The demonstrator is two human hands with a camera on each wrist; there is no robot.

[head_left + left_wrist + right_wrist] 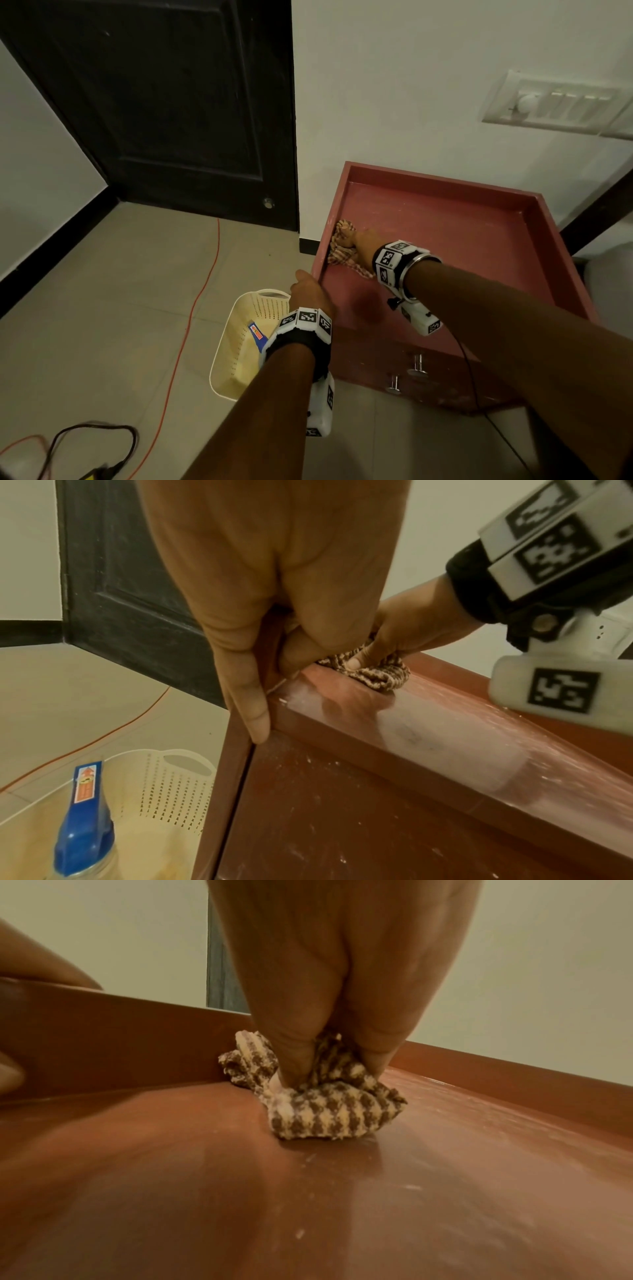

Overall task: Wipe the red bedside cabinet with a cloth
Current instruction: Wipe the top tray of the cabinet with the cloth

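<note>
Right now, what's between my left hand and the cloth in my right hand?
Only the cabinet's raised left rim. The left hand grips that rim from outside; the cloth is bunched against its inner face under the right hand. The head view shows it.

The bedside cabinet [445, 240] is dull red with pale scuffs; the cloth [329, 1112] is brown-and-cream checked. The perforated basket [239, 342] is cream and holds a bottle [84, 829] with a blue top and an orange label. The door [154, 102] is black, the floor cable [202, 291] orange
</note>
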